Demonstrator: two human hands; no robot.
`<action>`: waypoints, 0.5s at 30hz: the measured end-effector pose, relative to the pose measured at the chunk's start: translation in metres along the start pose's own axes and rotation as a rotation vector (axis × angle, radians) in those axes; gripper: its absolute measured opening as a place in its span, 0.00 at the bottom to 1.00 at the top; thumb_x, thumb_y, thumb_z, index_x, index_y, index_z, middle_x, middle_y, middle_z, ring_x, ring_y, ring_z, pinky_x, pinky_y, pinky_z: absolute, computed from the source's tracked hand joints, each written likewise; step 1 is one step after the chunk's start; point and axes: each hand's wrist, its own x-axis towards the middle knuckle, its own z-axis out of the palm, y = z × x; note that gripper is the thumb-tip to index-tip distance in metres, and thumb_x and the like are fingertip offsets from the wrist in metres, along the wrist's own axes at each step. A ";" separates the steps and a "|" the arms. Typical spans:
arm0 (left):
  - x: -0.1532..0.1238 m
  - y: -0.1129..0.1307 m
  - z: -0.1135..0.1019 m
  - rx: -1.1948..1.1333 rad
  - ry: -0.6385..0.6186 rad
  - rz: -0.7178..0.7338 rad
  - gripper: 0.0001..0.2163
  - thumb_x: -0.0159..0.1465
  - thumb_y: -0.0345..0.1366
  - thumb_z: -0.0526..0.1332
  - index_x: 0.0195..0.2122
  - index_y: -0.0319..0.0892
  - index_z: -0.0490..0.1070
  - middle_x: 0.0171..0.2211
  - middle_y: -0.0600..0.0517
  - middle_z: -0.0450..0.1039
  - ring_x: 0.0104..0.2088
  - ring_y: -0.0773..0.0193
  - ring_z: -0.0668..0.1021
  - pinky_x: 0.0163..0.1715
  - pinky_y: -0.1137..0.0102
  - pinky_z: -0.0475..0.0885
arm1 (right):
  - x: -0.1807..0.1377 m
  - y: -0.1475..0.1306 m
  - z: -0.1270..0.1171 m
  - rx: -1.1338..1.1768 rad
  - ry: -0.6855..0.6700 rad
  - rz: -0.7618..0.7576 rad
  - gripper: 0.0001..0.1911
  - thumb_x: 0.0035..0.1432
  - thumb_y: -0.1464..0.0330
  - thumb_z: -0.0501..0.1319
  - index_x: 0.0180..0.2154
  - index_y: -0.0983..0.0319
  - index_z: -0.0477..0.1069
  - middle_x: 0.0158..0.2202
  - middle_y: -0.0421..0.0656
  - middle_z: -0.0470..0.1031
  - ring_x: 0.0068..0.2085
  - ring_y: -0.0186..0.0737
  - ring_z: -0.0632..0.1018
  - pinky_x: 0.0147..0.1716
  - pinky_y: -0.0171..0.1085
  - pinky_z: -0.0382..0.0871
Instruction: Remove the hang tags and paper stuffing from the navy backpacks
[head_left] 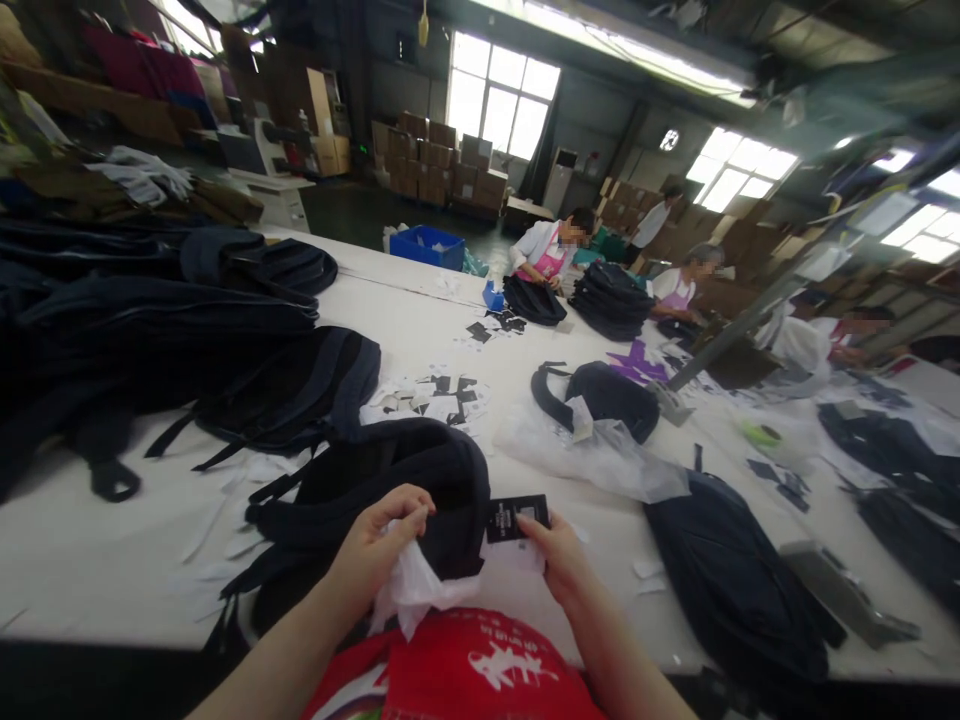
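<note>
My left hand is closed on a crumpled white plastic bag that hangs down over my red apron. Between thumb and fingers, my right hand pinches a black printed hang tag, with a pale piece showing just below it. Right in front of me, a dark navy backpack lies on the white table, its straps toward the left. My left hand is in front of this backpack; whether it touches it, I cannot tell. The tag is beside the backpack's right edge.
More backpacks are heaped at the left. Another backpack lies at the right, near a metal tape dispenser. Ahead are clear plastic wrapping, scattered tags and a blue bin. Several people work across the table.
</note>
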 end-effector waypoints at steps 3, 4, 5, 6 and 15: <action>0.002 0.007 -0.003 -0.143 -0.206 -0.074 0.16 0.56 0.47 0.63 0.21 0.38 0.71 0.28 0.49 0.74 0.21 0.71 0.67 0.21 0.75 0.61 | -0.004 -0.036 -0.007 -0.450 0.197 -0.403 0.13 0.46 0.59 0.70 0.30 0.62 0.78 0.28 0.43 0.78 0.29 0.42 0.76 0.31 0.39 0.69; 0.004 0.010 -0.002 -0.183 -0.267 -0.096 0.16 0.57 0.47 0.62 0.26 0.37 0.74 0.29 0.48 0.76 0.19 0.72 0.65 0.19 0.74 0.59 | -0.006 -0.047 -0.005 -0.584 0.197 -0.525 0.11 0.49 0.59 0.69 0.29 0.61 0.78 0.27 0.43 0.77 0.29 0.42 0.75 0.31 0.39 0.69; 0.007 0.012 0.001 -0.195 -0.312 -0.086 0.15 0.58 0.46 0.62 0.33 0.37 0.76 0.32 0.46 0.78 0.18 0.72 0.65 0.18 0.74 0.59 | -0.009 -0.056 -0.002 -0.681 0.166 -0.625 0.09 0.51 0.60 0.67 0.29 0.59 0.79 0.27 0.43 0.77 0.30 0.41 0.75 0.32 0.38 0.69; 0.011 0.016 0.005 -0.168 -0.332 -0.033 0.16 0.59 0.45 0.61 0.40 0.37 0.77 0.36 0.44 0.79 0.19 0.72 0.67 0.20 0.74 0.61 | -0.012 -0.064 0.002 -0.743 0.116 -0.698 0.08 0.54 0.61 0.66 0.30 0.58 0.79 0.27 0.43 0.77 0.30 0.41 0.75 0.32 0.38 0.68; 0.052 0.043 0.045 0.948 -0.355 0.668 0.35 0.56 0.40 0.67 0.64 0.52 0.57 0.39 0.51 0.80 0.35 0.58 0.80 0.34 0.72 0.67 | -0.004 -0.102 0.042 -0.960 -0.210 -0.954 0.08 0.58 0.63 0.62 0.32 0.58 0.79 0.29 0.42 0.77 0.32 0.38 0.75 0.33 0.36 0.67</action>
